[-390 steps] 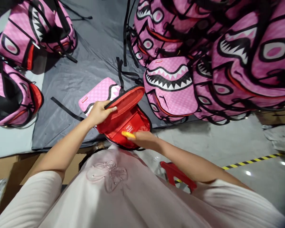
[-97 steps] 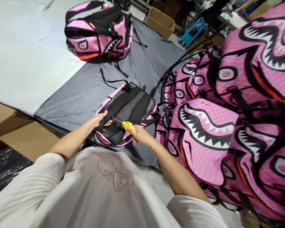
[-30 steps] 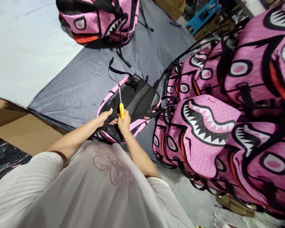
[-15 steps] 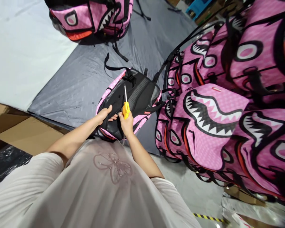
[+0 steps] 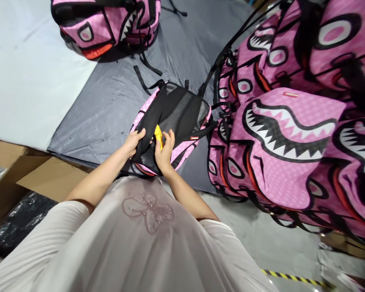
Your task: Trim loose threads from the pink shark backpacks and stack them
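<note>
Stack of pink backpacks [image 5: 292,134] stands just right of the grip. Worked backpack [image 5: 182,111] lies face-down beneath both hands. Left hand [image 5: 136,140] pinches its black panel edge; right hand [image 5: 166,152] curls loosely round the yellow-handled tool [image 5: 158,136]. Risk, in my judgement: the tip could nick fabric or the left fingers, since the hands almost touch. The tip is hidden.

We get bright, even overhead light. A soft shadow sits under the backpack [image 5: 103,24] at upper left, and the frame's edges bend and blur slightly.
</note>
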Demonstrator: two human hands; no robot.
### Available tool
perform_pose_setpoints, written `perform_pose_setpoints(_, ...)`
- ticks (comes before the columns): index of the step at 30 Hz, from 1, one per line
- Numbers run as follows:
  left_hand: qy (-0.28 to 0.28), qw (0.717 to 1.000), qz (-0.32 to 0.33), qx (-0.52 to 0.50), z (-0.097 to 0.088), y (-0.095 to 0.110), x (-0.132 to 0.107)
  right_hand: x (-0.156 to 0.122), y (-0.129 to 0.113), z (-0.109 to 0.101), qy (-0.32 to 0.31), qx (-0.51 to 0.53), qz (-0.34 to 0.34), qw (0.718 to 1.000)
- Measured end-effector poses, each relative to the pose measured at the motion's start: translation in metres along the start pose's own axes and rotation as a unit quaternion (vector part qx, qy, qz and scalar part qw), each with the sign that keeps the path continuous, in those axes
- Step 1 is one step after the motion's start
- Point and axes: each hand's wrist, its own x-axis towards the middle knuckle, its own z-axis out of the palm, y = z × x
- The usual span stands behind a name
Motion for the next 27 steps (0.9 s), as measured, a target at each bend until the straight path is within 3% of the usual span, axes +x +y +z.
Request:
perform_pose_setpoints(6,0.063,0.991,0.099,0.062,0.005,-0.011,0.007,-0.002,-0.003,0.003,-0.046,-0.015,-0.071,0.996)
perform_pose_setpoints(11,0.127,0.954,0.199,0.183,0.004,-0.018,0.011,0.008,0.002,0.006,-0.061,-0.045,-0.081,0.994)
perform_pose_setpoints(22,0.156,0.898,0.235,0.339,0.011,-0.008,0.009,0.015,-0.002,0.006,-0.093,-0.141,-0.130,0.977)
perform_pose_setpoints(27,0.154,0.905,0.233,0.320,0.008,-0.012,0.013,0.024,-0.006,0.003,-0.119,-0.221,-0.176,0.952)
